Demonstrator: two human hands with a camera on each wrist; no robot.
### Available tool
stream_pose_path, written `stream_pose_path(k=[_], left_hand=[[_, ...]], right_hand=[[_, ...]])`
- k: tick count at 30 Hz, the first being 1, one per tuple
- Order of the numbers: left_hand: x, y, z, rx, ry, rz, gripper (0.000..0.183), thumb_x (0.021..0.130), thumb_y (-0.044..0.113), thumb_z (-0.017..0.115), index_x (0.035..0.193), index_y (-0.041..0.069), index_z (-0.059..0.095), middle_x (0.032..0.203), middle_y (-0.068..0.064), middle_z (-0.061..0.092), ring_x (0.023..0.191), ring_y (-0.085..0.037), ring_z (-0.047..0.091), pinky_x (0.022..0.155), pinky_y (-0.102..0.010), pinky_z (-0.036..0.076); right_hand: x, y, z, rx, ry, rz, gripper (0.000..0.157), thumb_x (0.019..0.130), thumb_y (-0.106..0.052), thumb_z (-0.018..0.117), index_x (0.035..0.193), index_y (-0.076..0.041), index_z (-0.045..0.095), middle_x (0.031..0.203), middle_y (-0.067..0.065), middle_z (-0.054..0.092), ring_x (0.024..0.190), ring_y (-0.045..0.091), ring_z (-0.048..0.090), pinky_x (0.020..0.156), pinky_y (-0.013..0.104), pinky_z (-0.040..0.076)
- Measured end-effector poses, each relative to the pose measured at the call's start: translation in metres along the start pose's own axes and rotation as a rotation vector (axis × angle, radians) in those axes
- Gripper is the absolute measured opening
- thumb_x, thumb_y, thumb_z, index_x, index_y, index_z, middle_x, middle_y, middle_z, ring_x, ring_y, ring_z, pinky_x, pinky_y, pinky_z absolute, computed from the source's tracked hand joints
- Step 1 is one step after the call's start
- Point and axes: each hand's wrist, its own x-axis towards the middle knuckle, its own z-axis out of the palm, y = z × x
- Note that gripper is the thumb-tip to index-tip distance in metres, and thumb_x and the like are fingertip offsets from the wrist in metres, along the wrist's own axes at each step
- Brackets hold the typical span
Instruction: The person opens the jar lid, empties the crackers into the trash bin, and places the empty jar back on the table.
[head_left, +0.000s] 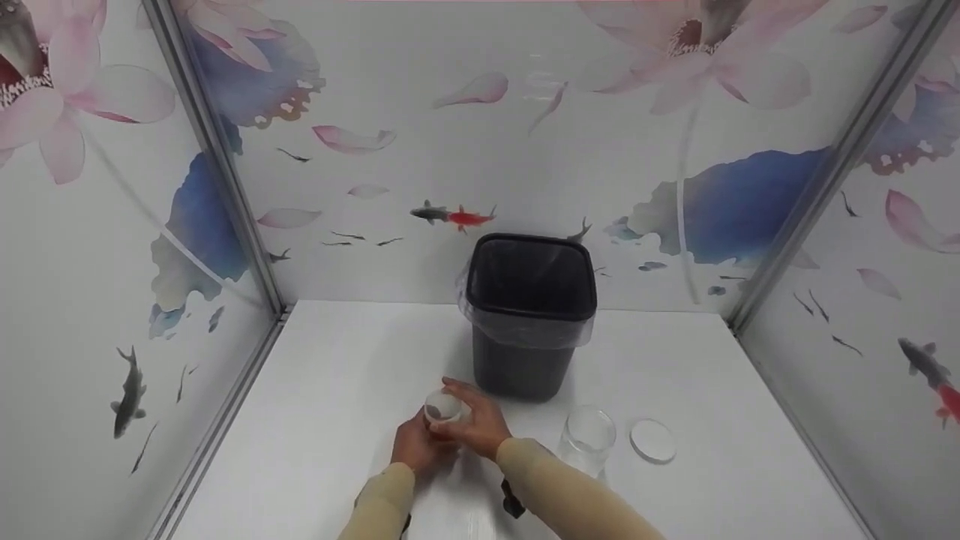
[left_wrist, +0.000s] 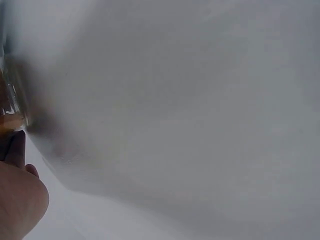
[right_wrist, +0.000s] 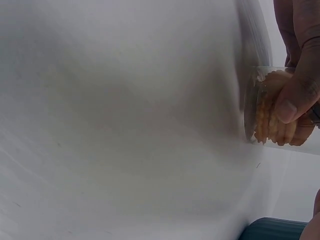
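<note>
Between both hands is a small clear container (right_wrist: 254, 107). Through its side, the right wrist view shows a stack of brown, wavy-edged biscuits (right_wrist: 272, 127). My right hand (head_left: 480, 421) grips it, with the thumb (right_wrist: 295, 100) pressed along its wall. Lower and to the left, my left hand (head_left: 421, 444) curls round the same container, partly hidden behind it in the head view. At the edge of the left wrist view, fingers (left_wrist: 17, 147) show against the clear wall. Right of the hands stand a larger clear jar (head_left: 589, 435) and a flat round lid (head_left: 652, 440).
A dark bin (head_left: 521, 367) lined with a clear bag (head_left: 480, 319) stands just behind the hands. White panels (head_left: 375, 255) printed with flowers and fish close off the back and both sides of the white table (head_left: 337, 375).
</note>
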Motion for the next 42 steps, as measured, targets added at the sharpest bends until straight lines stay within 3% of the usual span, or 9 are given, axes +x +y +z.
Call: stream_pose_path(k=[6,11,15,21,25,28,32,36,42], left_hand=[[-0.002,0.003,0.002,0.01,-0.016,-0.014,0.071,0.077,0.024,0.087,0.137,0.005,0.054,0.121,-0.009,0.067,0.11,-0.024,0.063,0.098,-0.048,0.049],[-0.004,0.002,0.005,-0.026,-0.057,-0.032,0.068,0.074,0.019,0.089,0.133,0.01,0.055,0.101,0.002,0.071,0.091,-0.014,0.066,0.088,-0.044,0.055],[-0.004,0.001,0.006,-0.012,-0.063,-0.026,0.065,0.074,0.02,0.089,0.13,0.011,0.056,0.095,0.006,0.071,0.086,-0.01,0.066,0.084,-0.041,0.056],[-0.004,0.002,0.004,0.059,-0.022,-0.011,0.063,0.077,0.027,0.087,0.129,0.007,0.057,0.1,0.001,0.072,0.092,-0.016,0.068,0.088,-0.045,0.055],[-0.004,0.002,0.004,0.142,0.068,0.055,0.046,0.082,0.025,0.081,0.12,0.005,0.063,0.1,-0.004,0.071,0.091,-0.022,0.066,0.086,-0.047,0.055],[-0.002,0.0,0.005,0.223,0.111,0.102,0.037,0.082,0.024,0.077,0.112,0.007,0.065,0.091,-0.003,0.068,0.083,-0.022,0.062,0.08,-0.045,0.054],[-0.001,-0.002,0.001,0.232,0.08,0.101,0.044,0.082,0.03,0.078,0.117,0.007,0.064,0.091,-0.002,0.065,0.082,-0.021,0.058,0.079,-0.046,0.053],[0.0,-0.003,-0.003,0.178,0.042,0.053,0.056,0.076,0.035,0.085,0.12,0.008,0.064,0.093,-0.001,0.064,0.084,-0.019,0.056,0.081,-0.045,0.052],[0.0,-0.002,-0.003,0.192,0.033,0.077,0.063,0.07,0.034,0.09,0.121,0.009,0.063,0.093,0.0,0.065,0.084,-0.02,0.057,0.082,-0.046,0.053]], right_hand=[[0.0,0.007,-0.006,-0.034,-0.041,-0.039,0.069,0.075,-0.049,0.084,0.137,-0.03,0.061,0.147,-0.018,0.046,0.137,0.01,0.04,0.113,0.046,0.031],[-0.002,0.012,-0.013,-0.075,-0.075,-0.126,0.065,0.08,-0.046,0.081,0.137,-0.023,0.061,0.149,-0.012,0.047,0.138,0.012,0.041,0.112,0.048,0.033],[-0.002,0.014,-0.014,-0.084,-0.072,-0.163,0.065,0.081,-0.048,0.079,0.136,-0.018,0.062,0.15,-0.009,0.046,0.138,0.013,0.04,0.112,0.048,0.033],[-0.007,0.011,-0.001,-0.039,-0.022,-0.088,0.071,0.082,-0.048,0.079,0.143,-0.021,0.054,0.155,-0.008,0.04,0.141,0.017,0.037,0.113,0.049,0.031],[-0.007,0.004,0.011,0.025,0.024,0.014,0.084,0.078,-0.05,0.082,0.147,-0.018,0.049,0.156,-0.008,0.037,0.142,0.018,0.035,0.113,0.048,0.031],[-0.003,-0.001,0.013,0.046,0.066,0.062,0.086,0.072,-0.051,0.086,0.144,-0.018,0.053,0.153,-0.012,0.041,0.14,0.017,0.037,0.113,0.046,0.032],[0.001,-0.003,0.012,0.058,0.077,0.071,0.076,0.069,-0.05,0.088,0.134,-0.021,0.063,0.147,-0.016,0.048,0.136,0.015,0.043,0.111,0.044,0.035],[0.004,-0.002,0.009,0.068,0.044,0.058,0.071,0.067,-0.048,0.09,0.13,-0.024,0.066,0.144,-0.018,0.05,0.134,0.012,0.044,0.11,0.041,0.037],[0.006,0.0,0.002,0.04,0.021,0.009,0.067,0.067,-0.047,0.09,0.127,-0.026,0.069,0.141,-0.02,0.051,0.132,0.008,0.046,0.11,0.042,0.037]])
